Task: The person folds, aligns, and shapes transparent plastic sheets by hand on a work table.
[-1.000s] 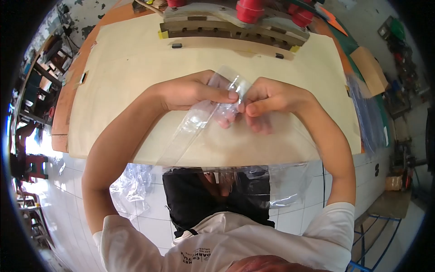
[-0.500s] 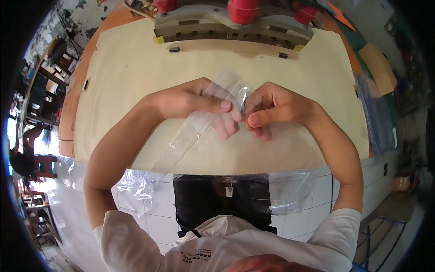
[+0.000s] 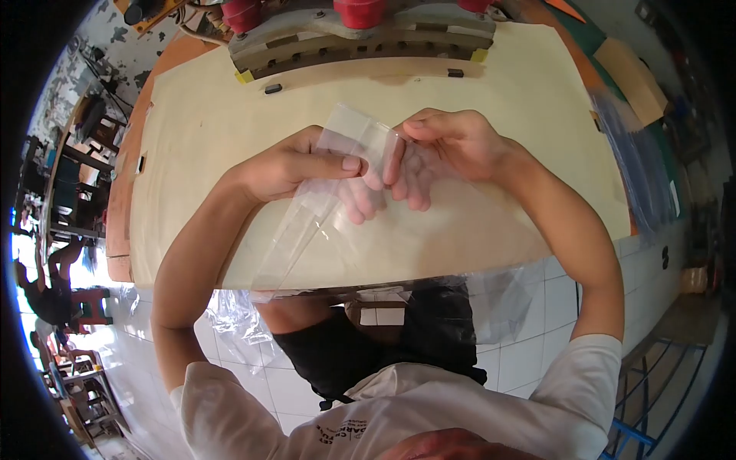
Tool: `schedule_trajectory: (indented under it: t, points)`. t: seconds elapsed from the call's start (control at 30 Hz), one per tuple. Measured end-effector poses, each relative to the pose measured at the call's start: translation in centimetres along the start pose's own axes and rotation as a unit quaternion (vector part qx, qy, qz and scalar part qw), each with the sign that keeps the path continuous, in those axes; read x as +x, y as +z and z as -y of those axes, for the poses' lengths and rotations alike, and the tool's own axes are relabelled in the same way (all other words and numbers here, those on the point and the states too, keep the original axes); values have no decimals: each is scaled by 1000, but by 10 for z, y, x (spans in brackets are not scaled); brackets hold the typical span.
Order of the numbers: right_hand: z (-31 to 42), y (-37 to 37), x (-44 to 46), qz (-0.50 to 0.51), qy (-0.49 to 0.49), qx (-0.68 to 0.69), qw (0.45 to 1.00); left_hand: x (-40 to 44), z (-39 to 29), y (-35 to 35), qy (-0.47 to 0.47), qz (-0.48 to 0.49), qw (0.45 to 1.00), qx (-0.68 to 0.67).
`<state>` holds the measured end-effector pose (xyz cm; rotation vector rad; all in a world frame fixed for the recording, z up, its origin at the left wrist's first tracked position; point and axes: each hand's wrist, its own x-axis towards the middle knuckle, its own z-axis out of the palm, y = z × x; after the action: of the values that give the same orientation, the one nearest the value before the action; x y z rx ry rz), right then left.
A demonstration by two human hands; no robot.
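Observation:
A clear plastic sheet (image 3: 368,245) with a folded, overlapping strip along its left side is spread between my hands and over the table's front edge. My left hand (image 3: 310,165) pinches its upper left part, thumb on top and fingers showing through the film from below. My right hand (image 3: 452,142) grips the upper edge close by, its thumb raised near the corner fold and its fingers behind the film. The fingertips of both hands nearly meet under the plastic.
A cream-covered table (image 3: 207,138) lies under my hands. At its far side stands a heavy metal bar device (image 3: 360,46) with red knobs (image 3: 359,11). Stacked clear plastic (image 3: 636,169) and a cardboard piece (image 3: 630,80) are at the right. Crumpled plastic (image 3: 241,322) hangs below the front edge.
Both hands and the sheet have shifted slightly left in view. My right thumb has lifted from pointing down at the film to the upper edge. The view has tilted and one leg has moved left.

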<state>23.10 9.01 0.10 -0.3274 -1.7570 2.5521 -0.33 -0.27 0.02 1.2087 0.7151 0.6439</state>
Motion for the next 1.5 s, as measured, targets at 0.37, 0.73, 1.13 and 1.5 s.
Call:
schedule_trajectory:
  t: [0.37,0.73,1.13,1.5]
  points:
    - [0,1,0,8,-8,-1,1000,-1,3,0,12,2,1000,-8]
    - [0,-4,1,34,-5,12,999,-1,3,3,7,3,999,-39]
    - [-1,-2,-1,24,-18,17,999,-3,-2,4,14,-1,1000,-19]
    - [-6,-6,-2,39,-67,21,997,-6,-11,6,-16,-4,1000,8]
